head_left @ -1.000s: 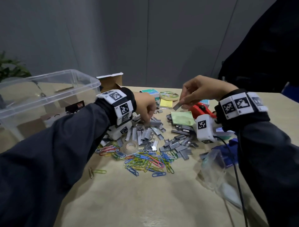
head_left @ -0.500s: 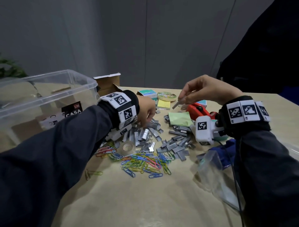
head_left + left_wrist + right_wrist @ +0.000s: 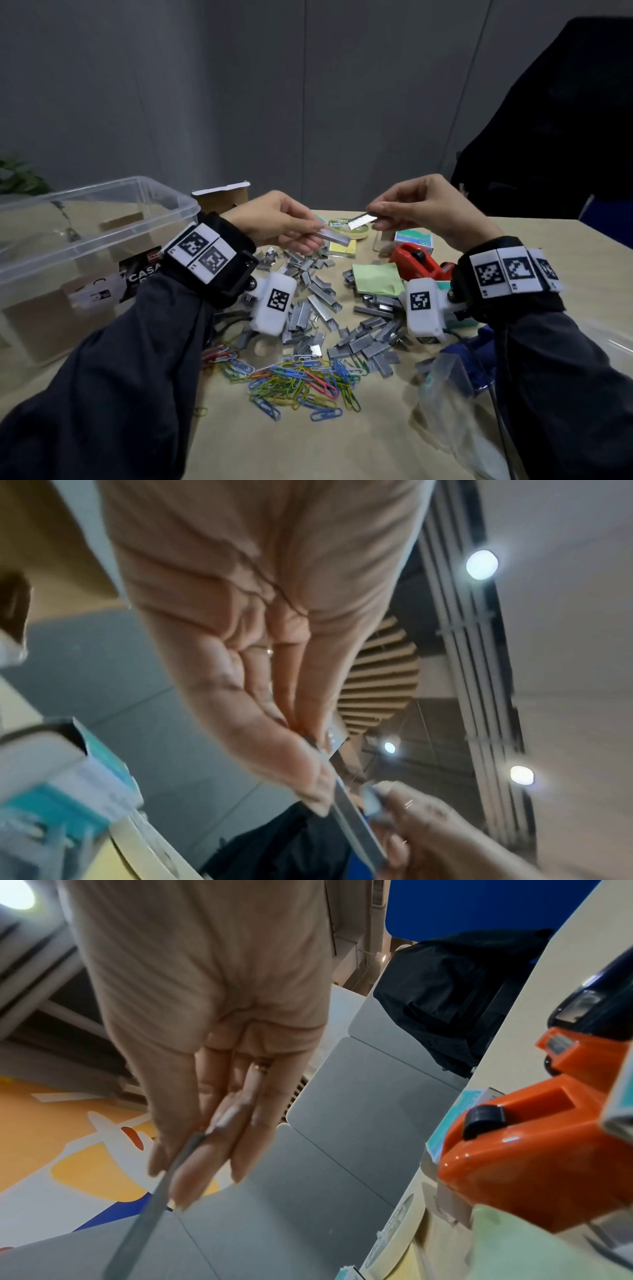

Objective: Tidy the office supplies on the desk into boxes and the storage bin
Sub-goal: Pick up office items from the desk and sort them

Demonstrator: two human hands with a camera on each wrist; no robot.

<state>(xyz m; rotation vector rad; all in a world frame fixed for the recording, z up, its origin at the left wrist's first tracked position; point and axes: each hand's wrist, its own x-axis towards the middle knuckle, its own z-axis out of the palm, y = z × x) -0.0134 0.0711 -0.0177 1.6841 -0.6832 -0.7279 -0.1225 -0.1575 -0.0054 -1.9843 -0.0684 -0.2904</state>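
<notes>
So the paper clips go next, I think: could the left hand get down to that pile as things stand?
Probably yes, once freed. The left hand pinches a staple strip above the desk; the paper clips lie uncovered on the near side of the loose staples, with nothing over them.

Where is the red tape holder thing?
In the head view, the red tape dispenser sits on the desk's right side, under the right hand, beside the green sticky notes.

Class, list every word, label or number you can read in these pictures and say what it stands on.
"CASA": black label on the clear storage bin; a line below it is cut off.
Teal box: print too small to read.
Tape roll: print blurred.
Wrist markers: square codes, no words.
</notes>
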